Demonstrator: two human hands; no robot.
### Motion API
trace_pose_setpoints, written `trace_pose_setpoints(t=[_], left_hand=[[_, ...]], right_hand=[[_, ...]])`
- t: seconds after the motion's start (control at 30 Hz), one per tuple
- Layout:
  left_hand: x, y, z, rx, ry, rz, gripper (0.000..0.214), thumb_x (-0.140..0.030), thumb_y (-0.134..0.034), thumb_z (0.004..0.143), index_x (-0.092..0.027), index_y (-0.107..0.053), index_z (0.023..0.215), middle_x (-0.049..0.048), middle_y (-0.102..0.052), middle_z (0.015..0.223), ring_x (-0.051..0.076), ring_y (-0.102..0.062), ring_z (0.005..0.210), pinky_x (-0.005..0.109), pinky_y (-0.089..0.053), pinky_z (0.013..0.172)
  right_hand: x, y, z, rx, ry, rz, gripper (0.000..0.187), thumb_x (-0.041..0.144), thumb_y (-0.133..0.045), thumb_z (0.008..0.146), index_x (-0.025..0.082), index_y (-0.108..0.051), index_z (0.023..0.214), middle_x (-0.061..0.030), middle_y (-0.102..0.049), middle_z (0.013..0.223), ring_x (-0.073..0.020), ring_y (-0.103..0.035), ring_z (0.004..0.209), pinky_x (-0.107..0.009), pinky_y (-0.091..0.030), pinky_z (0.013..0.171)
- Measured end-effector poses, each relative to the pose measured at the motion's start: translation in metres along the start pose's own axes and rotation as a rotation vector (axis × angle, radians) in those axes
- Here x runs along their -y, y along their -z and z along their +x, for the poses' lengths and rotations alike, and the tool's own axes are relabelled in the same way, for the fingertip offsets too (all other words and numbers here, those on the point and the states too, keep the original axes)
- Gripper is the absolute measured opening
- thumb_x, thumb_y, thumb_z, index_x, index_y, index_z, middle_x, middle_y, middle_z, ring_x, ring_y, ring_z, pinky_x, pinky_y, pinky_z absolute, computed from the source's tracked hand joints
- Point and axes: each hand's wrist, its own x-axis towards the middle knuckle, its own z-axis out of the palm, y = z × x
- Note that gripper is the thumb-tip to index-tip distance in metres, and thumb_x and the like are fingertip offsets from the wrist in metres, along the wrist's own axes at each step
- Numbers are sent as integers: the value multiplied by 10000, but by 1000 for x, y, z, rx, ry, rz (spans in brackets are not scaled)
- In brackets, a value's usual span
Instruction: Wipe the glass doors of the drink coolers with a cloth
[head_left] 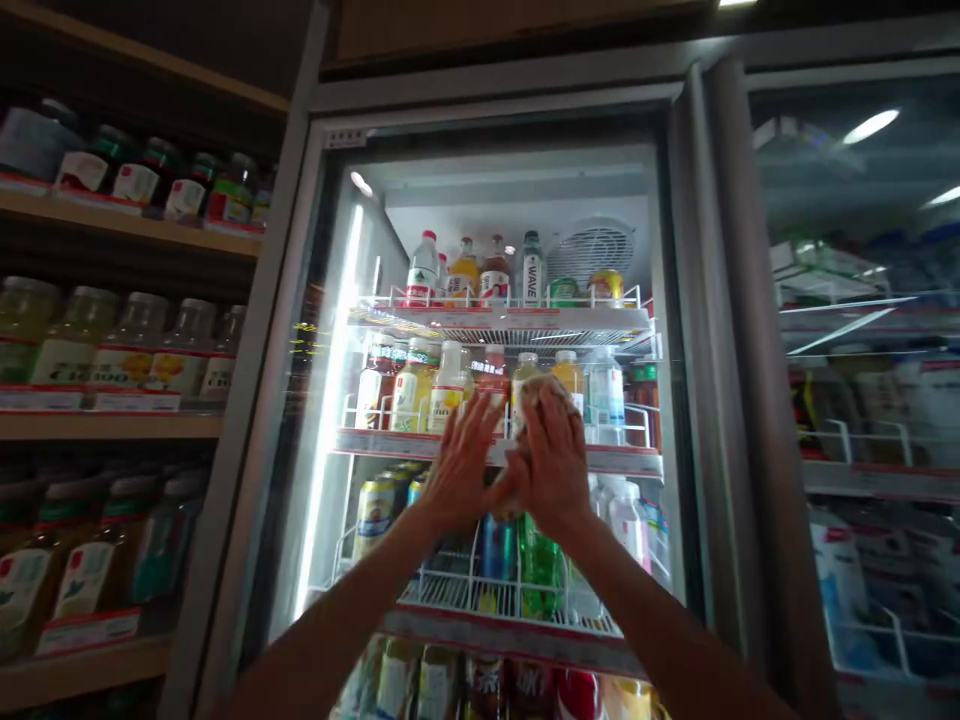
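Both arms reach up to the glass door (480, 150) of a lit drinks fridge. My right hand (555, 465) presses a crumpled, patterned cloth (534, 388) against the glass, and part of the cloth shows past its fingertips. Beside it, my left hand (459, 468) lies flat on or very near the pane, fingers stretched out, with nothing seen in it. Its thumb comes close to the right hand. Behind the glass, the hands hide part of a shelf of juice bottles (448, 388).
Left of the fridge stand open wooden shelves (112, 425) with rows of bottles. A metal door frame (720, 350) borders the right side, and a second glass-door fridge (862, 400) adjoins it. Inside the first fridge, wire-fronted shelves (517, 320) carry bottles and cans.
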Motion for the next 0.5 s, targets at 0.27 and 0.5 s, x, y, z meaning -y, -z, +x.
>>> trace_pose_setpoints(t=[0.27, 0.5], left_hand=[[91, 31, -59, -178, 392, 307, 603, -465, -312, 906, -168, -211, 1421, 153, -233, 1484, 298, -187, 1378, 521, -165, 1097], [90, 31, -62, -213, 334, 273, 618, -425, -340, 904, -159, -166, 1433, 168, -249, 1474, 283, -178, 1383, 529, -173, 1093]], right_hand=[[-121, 53, 51, -114, -277, -375, 592, 330, -381, 845, 121, -292, 1393, -171, -172, 1488, -374, -151, 1363, -623, -227, 1029], [-21, -12, 104, 72, 86, -208, 615, 238, -344, 838, 124, -205, 1426, -100, -270, 1475, -249, -128, 1392, -472, -204, 1111]])
